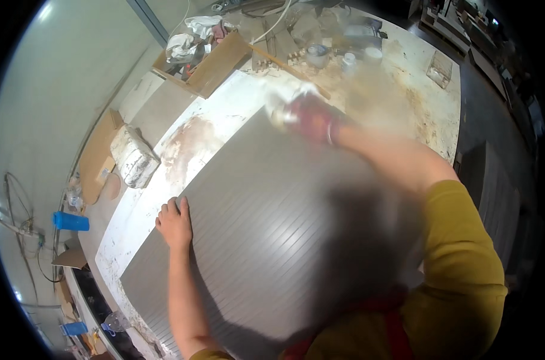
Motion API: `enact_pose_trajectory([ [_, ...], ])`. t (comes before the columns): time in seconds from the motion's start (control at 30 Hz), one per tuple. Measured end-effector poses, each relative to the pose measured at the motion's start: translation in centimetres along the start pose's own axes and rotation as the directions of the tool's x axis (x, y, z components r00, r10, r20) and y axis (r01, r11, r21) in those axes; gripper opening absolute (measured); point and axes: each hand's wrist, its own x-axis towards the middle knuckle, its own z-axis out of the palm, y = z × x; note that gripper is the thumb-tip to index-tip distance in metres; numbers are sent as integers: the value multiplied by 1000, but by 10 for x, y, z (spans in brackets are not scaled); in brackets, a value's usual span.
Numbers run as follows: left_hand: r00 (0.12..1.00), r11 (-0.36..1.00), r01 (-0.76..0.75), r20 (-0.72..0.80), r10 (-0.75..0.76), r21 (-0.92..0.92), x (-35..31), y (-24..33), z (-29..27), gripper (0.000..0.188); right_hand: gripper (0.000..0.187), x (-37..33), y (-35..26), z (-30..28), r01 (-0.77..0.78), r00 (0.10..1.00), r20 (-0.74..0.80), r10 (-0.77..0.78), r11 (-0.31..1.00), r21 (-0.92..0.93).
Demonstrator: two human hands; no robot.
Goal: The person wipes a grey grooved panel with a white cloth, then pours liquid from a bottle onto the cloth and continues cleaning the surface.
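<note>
A large grey-brown panel (242,192) with fine parallel grooves lies slantwise in front of me on the white worktable (137,210). My left hand (175,223) is bare and rests on the panel's left edge, its fingers extended and holding nothing. Over the far corner of the panel is my right hand (311,117), in a dark red glove and smeared by motion. Pale, crumpled material that looks like a white cloth (277,113) shows at its fingers and above them. Blur hides the exact grip and whether the cloth touches the panel.
Beyond the panel stands a wooden box (215,66) with rags in it. Small jars (373,55) and wood bits sit at the back. A whitish wrapped block (133,156) lies left, near a blue bottle (70,221). Dark stacked boards (491,198) stand at the right.
</note>
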Motion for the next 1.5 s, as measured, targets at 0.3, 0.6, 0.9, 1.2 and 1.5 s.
enact_pose_trajectory([
  [0.3, 1000, 1000, 21, -21, -21, -3, 1, -3, -1, 42, 33, 25, -23, -30, 224, 957, -202, -207, 972, 68],
  [0.6, 999, 1000, 13, -30, -13, -9, 3, 4, -6, 44, 33, 97, 29, -41, -149, 983, -111, 145, 988, -29],
  [0.9, 996, 1000, -22, -91, 23, 9, 5, -1, 2, 43, 32, 106, 78, -47, -200, 974, -141, 175, 961, -190],
  [1.2, 1000, 1000, -5, -19, 5, -19, 4, 6, -3, 43, 27, 98, 75, -11, -94, 988, -134, 78, 988, -120],
  [1.5, 999, 1000, -12, -49, 11, -19, 4, 2, 1, 43, 33, 74, 65, 4, 102, 910, -394, -128, 991, -87],
])
